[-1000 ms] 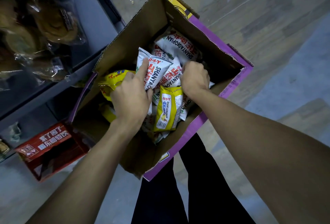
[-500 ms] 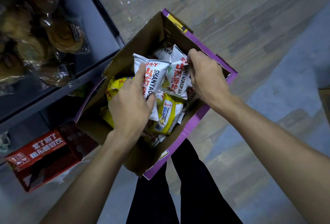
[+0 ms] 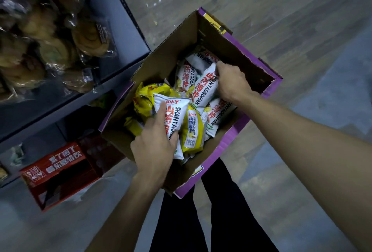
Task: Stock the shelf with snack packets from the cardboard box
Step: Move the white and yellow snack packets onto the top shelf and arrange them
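An open cardboard box (image 3: 259,88) with purple outer sides stands on the floor, full of white and yellow snack packets. My left hand (image 3: 155,149) grips a white packet with red lettering (image 3: 173,111) near the box's middle. My right hand (image 3: 231,82) pinches the top edge of a second white packet (image 3: 203,88) further back. A yellow packet (image 3: 193,131) lies between the two, and other yellow packets (image 3: 147,99) sit at the box's left side.
A dark metal shelf (image 3: 124,30) at the left holds bagged pastries (image 3: 60,36). A red carton (image 3: 56,171) sits on the floor under it. My legs in dark trousers (image 3: 201,221) stand just behind the box. Wood-look floor lies to the right.
The view has shifted, so the box sits further right. My right hand has lifted its white packet up from the pile. My left hand keeps its hold on its packet.
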Demonstrator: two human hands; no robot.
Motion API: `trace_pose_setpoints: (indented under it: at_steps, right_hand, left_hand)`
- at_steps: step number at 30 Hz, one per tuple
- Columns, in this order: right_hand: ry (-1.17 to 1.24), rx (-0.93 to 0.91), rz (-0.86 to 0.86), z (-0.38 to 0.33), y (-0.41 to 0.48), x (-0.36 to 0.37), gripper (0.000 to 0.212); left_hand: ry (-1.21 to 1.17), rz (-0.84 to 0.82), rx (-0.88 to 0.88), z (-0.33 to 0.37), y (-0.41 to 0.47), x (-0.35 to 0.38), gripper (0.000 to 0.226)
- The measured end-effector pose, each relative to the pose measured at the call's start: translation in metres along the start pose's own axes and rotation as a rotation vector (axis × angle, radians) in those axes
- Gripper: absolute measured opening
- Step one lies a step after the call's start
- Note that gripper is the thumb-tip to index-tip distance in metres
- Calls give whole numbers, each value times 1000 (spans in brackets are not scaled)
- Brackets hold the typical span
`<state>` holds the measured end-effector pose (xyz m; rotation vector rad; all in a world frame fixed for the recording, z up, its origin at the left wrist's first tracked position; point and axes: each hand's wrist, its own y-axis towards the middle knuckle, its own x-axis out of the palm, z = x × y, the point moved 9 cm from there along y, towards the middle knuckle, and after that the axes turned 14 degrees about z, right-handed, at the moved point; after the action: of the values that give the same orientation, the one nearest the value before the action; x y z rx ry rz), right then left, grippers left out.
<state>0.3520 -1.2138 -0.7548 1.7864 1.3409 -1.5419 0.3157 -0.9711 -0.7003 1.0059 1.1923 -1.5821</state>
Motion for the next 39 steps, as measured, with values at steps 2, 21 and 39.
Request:
trace_pose_setpoints:
  at_steps: [2, 21, 39]
  right_hand:
    - [-35, 103, 53, 3, 3, 1, 27]
    - [138, 763, -6, -3, -12, 80, 89]
    - [-96, 354, -294, 39, -52, 86, 96]
  left_hand:
    - [19, -20, 2, -1, -3, 8, 81]
    - [-3, -35, -28, -20, -4, 31, 80]
    - [-36, -182, 7, 23, 2, 89, 84]
